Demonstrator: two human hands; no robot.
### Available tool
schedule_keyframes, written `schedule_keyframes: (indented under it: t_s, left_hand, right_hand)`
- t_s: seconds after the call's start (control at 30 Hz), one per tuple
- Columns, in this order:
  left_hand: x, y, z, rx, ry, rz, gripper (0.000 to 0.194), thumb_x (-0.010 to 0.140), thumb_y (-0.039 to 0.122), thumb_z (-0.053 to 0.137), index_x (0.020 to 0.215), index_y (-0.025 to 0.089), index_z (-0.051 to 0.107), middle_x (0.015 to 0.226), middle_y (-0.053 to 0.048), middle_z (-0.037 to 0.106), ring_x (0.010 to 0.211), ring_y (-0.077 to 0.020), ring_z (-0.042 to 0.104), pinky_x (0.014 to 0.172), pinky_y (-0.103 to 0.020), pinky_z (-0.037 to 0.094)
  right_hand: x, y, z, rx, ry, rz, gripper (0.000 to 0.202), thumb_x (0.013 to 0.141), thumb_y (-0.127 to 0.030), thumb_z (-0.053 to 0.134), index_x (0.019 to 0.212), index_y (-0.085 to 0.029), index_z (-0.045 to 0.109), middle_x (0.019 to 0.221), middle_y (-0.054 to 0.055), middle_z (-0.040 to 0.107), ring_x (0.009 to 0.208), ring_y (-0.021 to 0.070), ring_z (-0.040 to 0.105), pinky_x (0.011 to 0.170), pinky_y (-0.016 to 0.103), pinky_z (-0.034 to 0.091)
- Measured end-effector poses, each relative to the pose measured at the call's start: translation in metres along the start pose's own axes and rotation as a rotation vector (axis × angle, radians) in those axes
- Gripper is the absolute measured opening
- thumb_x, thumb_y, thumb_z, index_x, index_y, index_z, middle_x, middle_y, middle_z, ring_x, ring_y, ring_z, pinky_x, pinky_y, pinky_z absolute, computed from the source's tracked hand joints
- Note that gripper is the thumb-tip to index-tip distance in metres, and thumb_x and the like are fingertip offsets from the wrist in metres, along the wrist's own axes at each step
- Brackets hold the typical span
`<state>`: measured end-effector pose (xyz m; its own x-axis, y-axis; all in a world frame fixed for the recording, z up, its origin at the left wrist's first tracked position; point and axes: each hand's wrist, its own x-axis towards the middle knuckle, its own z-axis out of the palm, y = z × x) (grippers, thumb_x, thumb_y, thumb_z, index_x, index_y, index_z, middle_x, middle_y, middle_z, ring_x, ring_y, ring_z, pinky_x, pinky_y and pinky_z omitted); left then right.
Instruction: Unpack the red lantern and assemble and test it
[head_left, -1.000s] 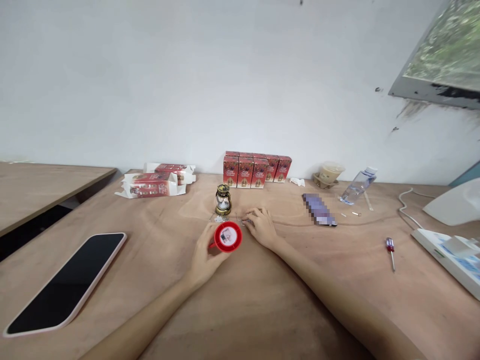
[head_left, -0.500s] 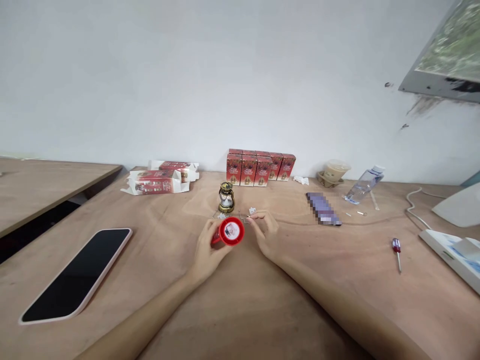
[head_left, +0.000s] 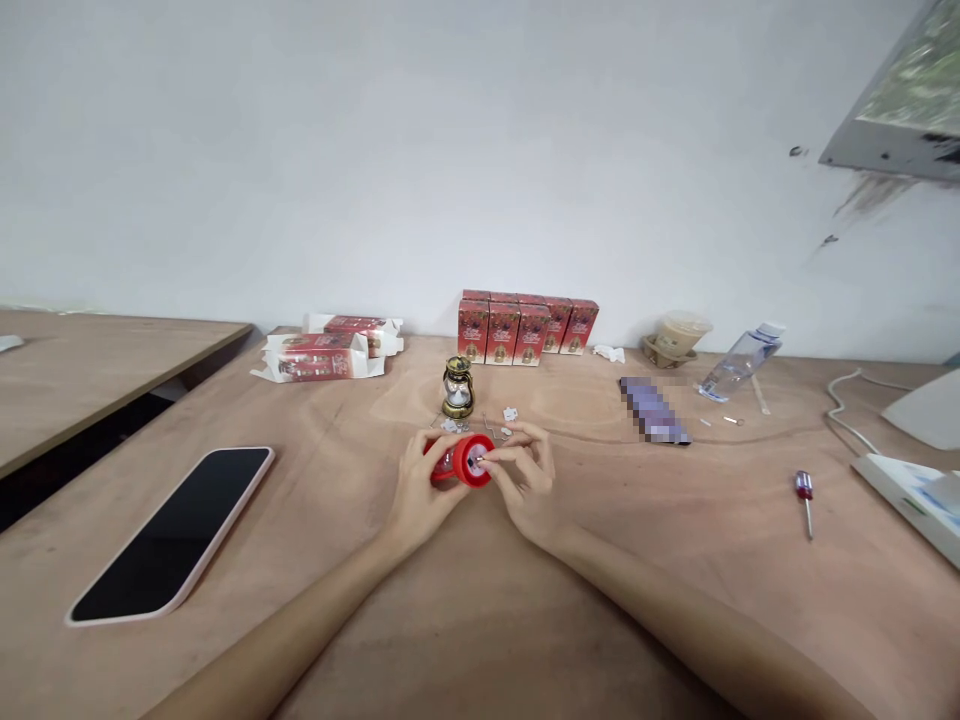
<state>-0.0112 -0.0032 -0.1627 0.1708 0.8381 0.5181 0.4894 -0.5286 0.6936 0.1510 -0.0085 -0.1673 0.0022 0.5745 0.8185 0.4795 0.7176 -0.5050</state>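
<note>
My left hand [head_left: 421, 490] is wrapped round a small red lantern [head_left: 445, 462], tipped over so its round underside, with a pale disc in the middle, faces me and to the right. My right hand [head_left: 531, 482] has thumb and forefinger pinched together at that underside. A tiny shiny piece shows at its fingertips, too small to name. Just behind my hands stands a bronze-coloured lantern [head_left: 457, 388], upright. Small white pieces [head_left: 511, 414] and thin bent wires lie beside it, partly hidden by my hands.
Several red boxes [head_left: 502, 333] stand against the wall; opened boxes [head_left: 319, 357] lie to their left. A phone [head_left: 176, 535] lies at left. On the right are a blurred purple packet [head_left: 652, 410], a drink cup [head_left: 679, 335], a water bottle [head_left: 741, 362] and a screwdriver [head_left: 805, 500].
My right hand has moved from beside the red lantern to its underside, fingertips now at the disc. The lantern has turned a little to the right in my left hand. The view has shifted slightly.
</note>
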Motion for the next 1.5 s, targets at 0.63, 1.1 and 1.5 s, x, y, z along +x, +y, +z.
schedule_keyframes:
  t_s: [0.63,1.1,1.5]
  left_hand:
    - [0.001,-0.004,-0.003,0.0,-0.038,0.037,0.037,0.074,0.026,0.066,0.111,0.024,0.061,0.107,-0.006,0.054,0.104,-0.0238,0.053,0.092,-0.039,0.044]
    - [0.002,-0.002,-0.004,-0.132,-0.007,0.005,0.039,0.073,0.026,0.067,0.111,0.02,0.058,0.106,-0.007,0.054,0.099,-0.0232,0.057,0.084,-0.036,0.05]
    - [0.002,0.0,-0.004,-0.142,-0.057,0.06,0.041,0.075,0.028,0.066,0.115,0.021,0.058,0.109,-0.008,0.055,0.104,-0.0238,0.056,0.09,-0.037,0.048]
  right_hand:
    - [0.0,0.009,-0.003,-0.162,-0.031,-0.114,0.028,0.091,-0.015,0.043,0.108,-0.026,0.062,0.12,0.009,0.052,0.095,0.0176,0.055,0.086,0.037,0.047]
    - [0.02,0.052,-0.008,-0.678,-0.499,0.196,0.021,0.09,-0.025,0.049,0.09,-0.021,0.071,0.097,0.012,0.067,0.096,0.0288,0.05,0.081,0.043,0.038]
    - [0.029,0.012,-0.022,-0.021,-0.091,-0.051,0.015,0.091,-0.027,0.052,0.085,-0.024,0.065,0.078,0.001,0.069,0.075,0.015,0.063,0.071,0.029,0.05]
